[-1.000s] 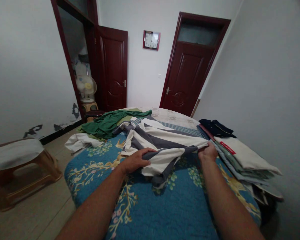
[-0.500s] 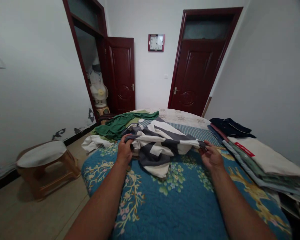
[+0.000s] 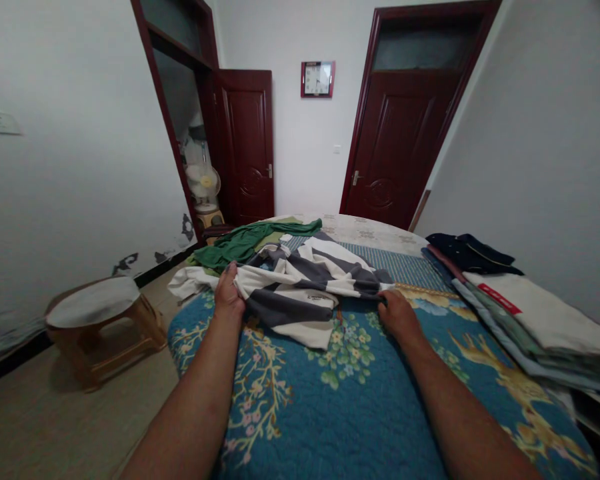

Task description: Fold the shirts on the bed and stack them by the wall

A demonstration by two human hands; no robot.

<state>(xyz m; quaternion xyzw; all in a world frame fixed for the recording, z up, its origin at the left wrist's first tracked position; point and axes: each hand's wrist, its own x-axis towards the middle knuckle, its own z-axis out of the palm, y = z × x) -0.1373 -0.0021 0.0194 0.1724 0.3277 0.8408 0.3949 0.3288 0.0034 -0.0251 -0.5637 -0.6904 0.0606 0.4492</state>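
Note:
A grey-and-white striped shirt [image 3: 290, 293] lies crumpled across the blue flowered bedspread [image 3: 330, 413], a small dark print showing on one white band. My left hand [image 3: 229, 297] is closed on the shirt's left side, fingers partly hidden behind the cloth. At the shirt's right end, my right hand [image 3: 397, 313] pinches a dark edge of the fabric. Just beyond the left hand lie a loose green garment [image 3: 240, 243] and a white cloth [image 3: 190, 283].
On the right stands a stack of folded clothes [image 3: 530, 307], with a folded navy shirt [image 3: 473, 253] at its far end. A plastic stool [image 3: 100, 320] is on the floor at left. Dark red doors [image 3: 247, 140] and a wall clock [image 3: 318, 79] are at the back.
My right hand has moved left and slightly nearer with its edge of the shirt. My left hand has shifted a little left, and more of the striped front now lies spread out.

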